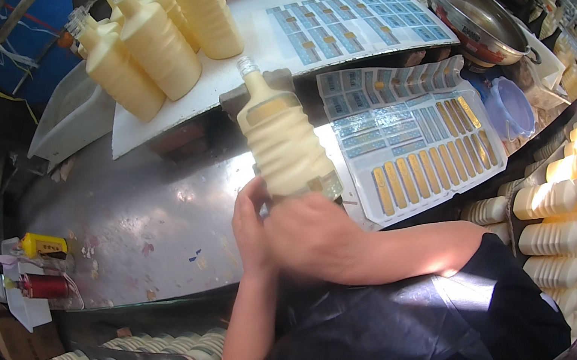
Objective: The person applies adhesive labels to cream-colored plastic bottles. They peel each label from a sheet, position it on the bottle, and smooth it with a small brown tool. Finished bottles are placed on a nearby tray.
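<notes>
A cream plastic bottle [287, 146] with a ridged body and a clear neck lies in the middle, its neck pointing away from me. It rests on a dark holder [278, 79], partly seen behind its shoulder. At the bottle's base, my left hand [252, 215] grips the lower left side with curled fingers. Across it lies my right hand [316, 232], bent over the bottle's lower end and smeared by motion; its fingers are mostly hidden. A small patterned label [329, 182] shows at the lower right of the bottle.
To the right, a white tray [379, 220] holds gold and blue label strips. Behind it, label sheets [354, 22] lie on a white board [249, 15]. Several cream bottles [160, 49] stand at the far left. A steel pan [478, 15] and a purple bucket [509, 107] are at right.
</notes>
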Motion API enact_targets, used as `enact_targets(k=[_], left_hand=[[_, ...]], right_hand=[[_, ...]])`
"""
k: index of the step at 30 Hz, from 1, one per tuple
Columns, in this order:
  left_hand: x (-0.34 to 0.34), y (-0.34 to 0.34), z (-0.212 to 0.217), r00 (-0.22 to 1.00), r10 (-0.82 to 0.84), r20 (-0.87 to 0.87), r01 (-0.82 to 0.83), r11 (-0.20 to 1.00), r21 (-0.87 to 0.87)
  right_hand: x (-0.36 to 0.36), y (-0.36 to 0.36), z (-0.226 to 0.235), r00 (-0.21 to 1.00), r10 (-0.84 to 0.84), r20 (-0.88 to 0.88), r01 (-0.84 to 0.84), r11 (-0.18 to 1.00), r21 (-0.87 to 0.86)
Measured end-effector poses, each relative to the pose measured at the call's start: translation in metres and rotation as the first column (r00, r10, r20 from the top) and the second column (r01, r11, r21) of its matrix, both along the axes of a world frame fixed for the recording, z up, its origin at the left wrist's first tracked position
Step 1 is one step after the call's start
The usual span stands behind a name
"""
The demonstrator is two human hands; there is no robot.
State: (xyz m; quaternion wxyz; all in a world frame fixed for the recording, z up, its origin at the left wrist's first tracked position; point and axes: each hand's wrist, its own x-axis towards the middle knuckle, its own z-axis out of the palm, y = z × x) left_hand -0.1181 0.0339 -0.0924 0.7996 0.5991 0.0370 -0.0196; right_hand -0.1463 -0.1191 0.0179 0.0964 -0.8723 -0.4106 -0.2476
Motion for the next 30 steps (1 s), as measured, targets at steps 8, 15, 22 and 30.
enact_targets(k=[8, 15, 22, 30], left_hand=[[0.044, -0.003, 0.037, 1.0, -0.005, -0.021, 0.005, 1.0, 0.026], [0.103, -0.031, 0.065, 0.974, -0.172, -0.15, 0.106, 0.923, -0.37], [0.119, -0.015, 0.085, 0.973, -0.232, -0.014, 0.209, 0.899, -0.385], [0.086, 0.005, 0.14, 0.973, -0.229, -0.022, 0.23, 0.961, 0.155]], right_hand=[[0.007, -0.042, 0.003, 0.817, -0.162, -0.554, 0.345, 0.906, 0.244], [0.001, -0.083, -0.084, 0.508, -0.177, -0.843, 0.819, 0.401, 0.409], [0.044, -0.071, -0.017, 0.794, -0.012, -0.608, 0.567, 0.373, 0.734], [0.074, -0.044, 0.0, 0.912, -0.117, -0.394, 0.375, 0.631, 0.68]])
